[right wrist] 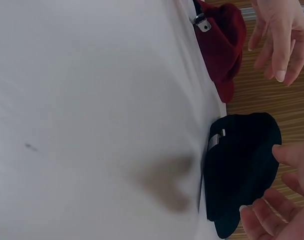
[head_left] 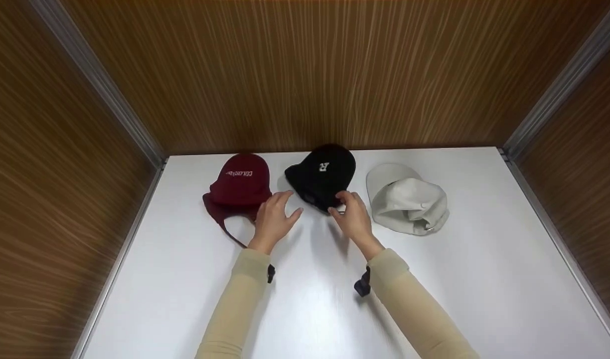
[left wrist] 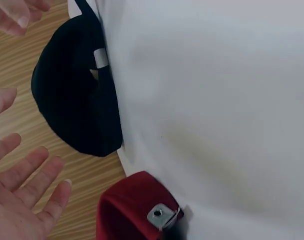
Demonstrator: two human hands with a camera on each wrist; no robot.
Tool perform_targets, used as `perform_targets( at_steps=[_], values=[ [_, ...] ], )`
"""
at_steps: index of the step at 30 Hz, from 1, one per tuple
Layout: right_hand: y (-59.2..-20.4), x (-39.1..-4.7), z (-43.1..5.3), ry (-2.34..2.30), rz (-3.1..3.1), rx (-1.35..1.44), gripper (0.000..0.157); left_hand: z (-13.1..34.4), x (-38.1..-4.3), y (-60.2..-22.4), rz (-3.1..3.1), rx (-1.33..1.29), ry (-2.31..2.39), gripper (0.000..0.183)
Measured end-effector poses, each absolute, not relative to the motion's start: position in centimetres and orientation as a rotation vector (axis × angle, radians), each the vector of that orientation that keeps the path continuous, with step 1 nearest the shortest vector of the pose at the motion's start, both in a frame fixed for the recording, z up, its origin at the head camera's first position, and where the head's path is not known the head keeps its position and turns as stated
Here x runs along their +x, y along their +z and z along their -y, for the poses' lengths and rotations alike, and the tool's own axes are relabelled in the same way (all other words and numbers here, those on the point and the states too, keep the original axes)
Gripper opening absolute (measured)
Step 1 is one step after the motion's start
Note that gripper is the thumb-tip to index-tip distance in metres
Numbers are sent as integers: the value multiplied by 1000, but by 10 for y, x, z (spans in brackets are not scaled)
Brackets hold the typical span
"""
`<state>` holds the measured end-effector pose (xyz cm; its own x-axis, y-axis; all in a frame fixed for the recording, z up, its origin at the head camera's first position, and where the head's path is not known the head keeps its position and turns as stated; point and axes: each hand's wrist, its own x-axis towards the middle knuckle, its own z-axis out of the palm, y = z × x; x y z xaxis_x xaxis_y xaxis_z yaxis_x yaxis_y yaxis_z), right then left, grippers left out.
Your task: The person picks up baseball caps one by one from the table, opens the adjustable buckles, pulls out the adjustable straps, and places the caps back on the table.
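A black cap (head_left: 330, 174) with a white letter R lies at the back middle of the white table. My right hand (head_left: 354, 215) is at its near right edge, fingers and thumb spread apart; whether they touch it I cannot tell. In the right wrist view, that hand's fingertips (right wrist: 249, 215) overlap the dark cap (right wrist: 241, 165). My left hand (head_left: 275, 219) hovers with spread fingers between the black cap and a dark red cap (head_left: 242, 182) with pale lettering, hiding part of the red one. The left wrist view shows the red cap's strap buckle (left wrist: 160, 216).
A cream cap (head_left: 409, 199) lies right of the black one, its opening facing the front. Wood-grain panels (head_left: 310, 75) enclose the white table (head_left: 315, 309) at the back and both sides, with metal rails (head_left: 110, 99) at the corners.
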<state>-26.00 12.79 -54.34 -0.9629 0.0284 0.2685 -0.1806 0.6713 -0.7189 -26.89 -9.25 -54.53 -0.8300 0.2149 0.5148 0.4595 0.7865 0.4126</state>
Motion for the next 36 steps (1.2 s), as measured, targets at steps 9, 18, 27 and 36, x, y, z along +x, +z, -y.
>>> perform_targets(
  at_steps=[9, 18, 27, 36],
  values=[
    [-546, -271, -120, 1071, 2710, 75, 38, 84, -280, -550, 2602, -497, -747, 48],
    [-546, -279, -116, 1014, 2753, 53, 37, 81, -285, -553, 2589, -500, -727, 45],
    [-553, -284, -113, 934, 2806, -35, 32, 71, -284, -549, 2627, -480, -758, 47],
    [-558, -284, -118, 940, 2787, -10, 7, 68, -285, -548, 2616, -501, -732, 43]
  ],
)
